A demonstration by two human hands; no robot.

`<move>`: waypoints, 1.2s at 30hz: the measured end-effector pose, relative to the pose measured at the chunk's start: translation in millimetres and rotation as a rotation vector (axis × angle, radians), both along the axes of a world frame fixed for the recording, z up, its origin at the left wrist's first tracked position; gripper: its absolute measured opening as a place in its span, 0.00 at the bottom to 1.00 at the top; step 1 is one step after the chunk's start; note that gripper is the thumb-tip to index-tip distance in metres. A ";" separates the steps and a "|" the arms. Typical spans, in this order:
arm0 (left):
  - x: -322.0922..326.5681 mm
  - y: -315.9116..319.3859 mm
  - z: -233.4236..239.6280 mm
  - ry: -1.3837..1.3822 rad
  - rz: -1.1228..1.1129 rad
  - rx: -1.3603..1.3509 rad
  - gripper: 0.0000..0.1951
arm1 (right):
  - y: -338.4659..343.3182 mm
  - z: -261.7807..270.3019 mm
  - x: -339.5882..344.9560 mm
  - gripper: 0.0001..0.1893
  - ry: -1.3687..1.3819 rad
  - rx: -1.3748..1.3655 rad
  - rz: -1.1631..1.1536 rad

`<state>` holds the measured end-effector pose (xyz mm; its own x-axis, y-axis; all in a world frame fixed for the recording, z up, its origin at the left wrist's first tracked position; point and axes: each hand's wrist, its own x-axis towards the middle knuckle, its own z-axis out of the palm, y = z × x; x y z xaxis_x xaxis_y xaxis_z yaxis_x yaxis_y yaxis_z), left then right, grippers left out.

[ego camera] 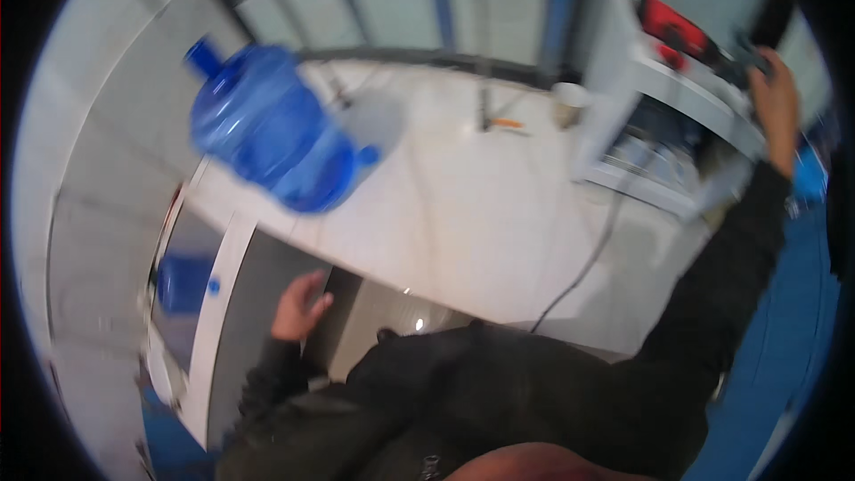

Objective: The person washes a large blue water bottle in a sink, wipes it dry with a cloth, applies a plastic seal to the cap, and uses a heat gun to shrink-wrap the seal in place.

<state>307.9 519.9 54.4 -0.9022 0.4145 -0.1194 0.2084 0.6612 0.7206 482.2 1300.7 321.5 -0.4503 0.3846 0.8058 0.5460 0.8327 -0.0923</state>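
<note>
My left hand (300,307) hangs in front of the near edge of a white tabletop (454,227), fingers apart and nothing in it. At the far right my right hand (777,97) reaches over a small white cabinet (614,47), its fingers at a dark object (751,57); blur hides what it is and whether the hand grips it. A red and black item (674,30) lies on the cabinet beside that hand. On the left part of the tabletop a large blue plastic water bottle (267,127) lies on its side, its neck towards the upper left.
A paper cup (569,105) stands left of the cabinet. An orange item (506,123) lies near a dark upright rod (482,80). A dark cable (588,260) runs across the tabletop. Glazed panels (497,10) border the far side; a white frame (224,321) stands at the left.
</note>
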 end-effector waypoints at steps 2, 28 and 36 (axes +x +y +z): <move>-14.8 -8.0 36.8 0.035 -0.130 0.087 0.25 | -72.2 12.4 -11.8 0.19 -0.088 0.054 0.256; -228.3 -155.4 252.2 0.255 -0.658 0.410 0.09 | -605.8 -18.5 -233.6 0.22 0.023 -1.011 1.154; -240.4 -173.9 225.8 0.030 -0.686 -0.089 0.17 | -569.6 -30.1 -213.4 0.16 -0.267 -1.014 1.166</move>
